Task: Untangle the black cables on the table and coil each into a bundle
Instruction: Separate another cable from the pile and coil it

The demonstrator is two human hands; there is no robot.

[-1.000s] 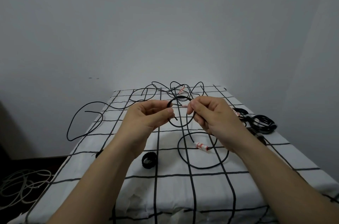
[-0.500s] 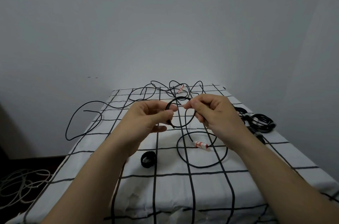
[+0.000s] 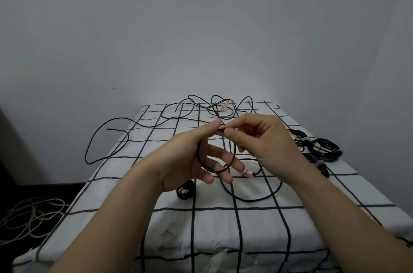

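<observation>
Table nearest, covered in white with black grid lines, rumpled at the front edge. Down left on the floor, heap of pale cords. On the cover below the left wrist, small black roll, no marking legible. Just right of it, slack loop of thin black round cord lying flat, with a white-and-red tag wrapped on it; print too small to read. Above that, both hands raised off the table. Left hand spread, fingers straight and apart, thumb up, gripping nothing. Hoop of the cable hanging across those fingers: matte black, thin, single turn. Right hand pinching the top of that hoop between thumb and forefinger, other fingers curled, pinch just beside the left thumb tip. Right forearm covering part of the slack loop. Further right, near the table edge, coiled black bundle with plugs trailing beside it, apart from the held piece. Out left, one long black run sagging past the table's side. At the far end, loose black tangle of crossing loops, second white-and-red tag in it, also unreadable. Behind everything, plain grey wall.
</observation>
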